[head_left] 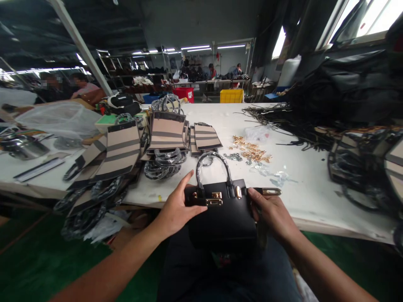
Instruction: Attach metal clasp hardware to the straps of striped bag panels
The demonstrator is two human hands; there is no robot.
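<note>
A small black handbag (223,224) with gold-coloured fittings rests upright at the table's front edge, against my lap. Its arched handle (214,155) is wrapped in clear plastic. My left hand (178,205) grips the bag's upper left side, thumb on the front beside a gold plate (214,202) and fingers behind. On the other side, my right hand (267,207) pinches a black strap near the bag's upper right corner. The strap's gold-tipped end (271,191) sticks out to the right of my fingers.
Striped beige-and-black bag panels (118,147) with wrapped handles are piled on the left of the white table (308,188). Gold fittings (252,152) lie beyond the bag. Black straps and dark material (346,92) fill the back right. People sit in the background.
</note>
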